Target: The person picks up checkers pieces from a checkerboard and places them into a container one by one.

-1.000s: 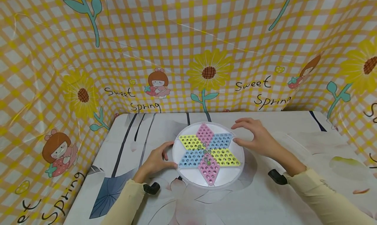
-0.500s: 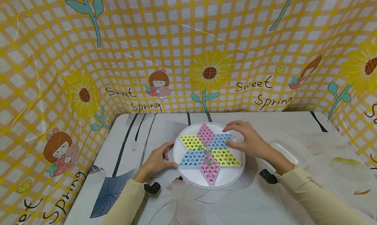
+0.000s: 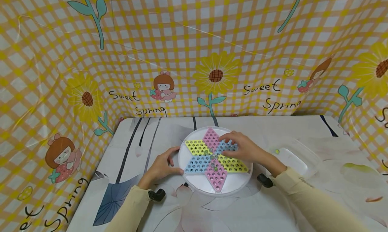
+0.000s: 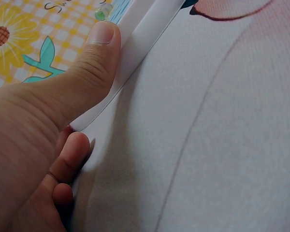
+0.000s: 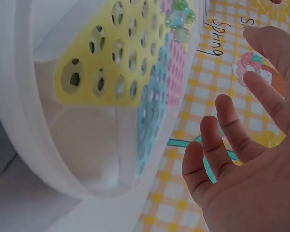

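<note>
A round white Chinese checkers board (image 3: 194,181) lies on the table, its star-shaped field in pink, yellow and blue points full of holes. Several clear marbles with green swirls (image 3: 215,157) sit around the star's middle; they also show as glass marbles (image 5: 179,24) in the right wrist view. My left hand (image 3: 161,165) holds the board's left rim, its thumb (image 4: 94,63) against the white edge and some fingers lower down. My right hand (image 3: 242,149) hovers over the blue and yellow points on the right, fingers bent and apart, with no marble visible between them.
A clear plastic tray (image 3: 312,154) stands right of the board, behind my right forearm, with a greenish marble (image 3: 277,151) at its left end. A checked cloth (image 3: 182,39) hangs as a wall behind and beside the table (image 3: 257,211).
My right hand has moved left from beyond the board's right rim to above the star, uncovering more of the tray. The left hand keeps its place at the rim.
</note>
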`<state>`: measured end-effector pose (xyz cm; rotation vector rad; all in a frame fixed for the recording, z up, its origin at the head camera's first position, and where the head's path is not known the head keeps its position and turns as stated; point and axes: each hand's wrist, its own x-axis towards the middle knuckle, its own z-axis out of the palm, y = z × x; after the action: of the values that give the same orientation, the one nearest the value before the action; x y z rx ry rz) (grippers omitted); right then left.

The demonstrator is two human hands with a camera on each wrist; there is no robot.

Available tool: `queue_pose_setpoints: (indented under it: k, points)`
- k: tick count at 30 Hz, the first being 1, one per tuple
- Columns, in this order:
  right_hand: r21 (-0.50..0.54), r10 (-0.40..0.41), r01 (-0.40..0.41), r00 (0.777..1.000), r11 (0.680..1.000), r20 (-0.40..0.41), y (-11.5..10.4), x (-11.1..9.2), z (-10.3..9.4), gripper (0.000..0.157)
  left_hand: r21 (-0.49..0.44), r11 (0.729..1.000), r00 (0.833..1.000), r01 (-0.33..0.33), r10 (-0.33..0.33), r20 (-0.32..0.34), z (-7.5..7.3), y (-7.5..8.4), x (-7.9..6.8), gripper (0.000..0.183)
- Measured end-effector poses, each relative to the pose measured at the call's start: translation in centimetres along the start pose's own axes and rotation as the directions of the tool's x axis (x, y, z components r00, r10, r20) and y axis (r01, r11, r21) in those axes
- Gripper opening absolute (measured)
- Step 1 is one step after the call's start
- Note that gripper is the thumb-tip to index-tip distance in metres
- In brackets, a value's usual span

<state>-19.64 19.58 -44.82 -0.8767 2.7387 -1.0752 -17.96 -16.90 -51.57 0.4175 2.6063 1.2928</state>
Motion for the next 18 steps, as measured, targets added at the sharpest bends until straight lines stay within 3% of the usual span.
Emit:
queue_pose_setpoints:
  k: [11,18]
  points:
    - [0.005,0.068,-0.069,0.993,0.998,0.095,0.3,1.1,1.8,0.031,0.014,1.000,1.000,-0.008,0.008,0.001,0.0,0.0,0.0,0.095]
    - [-0.020,0.093,-0.091,0.989,0.996,0.113,0.5,1.4,2.6,0.024,0.013,1.000,1.000,-0.005,0.005,-0.001,0.1,-0.1,-0.1,0.095]
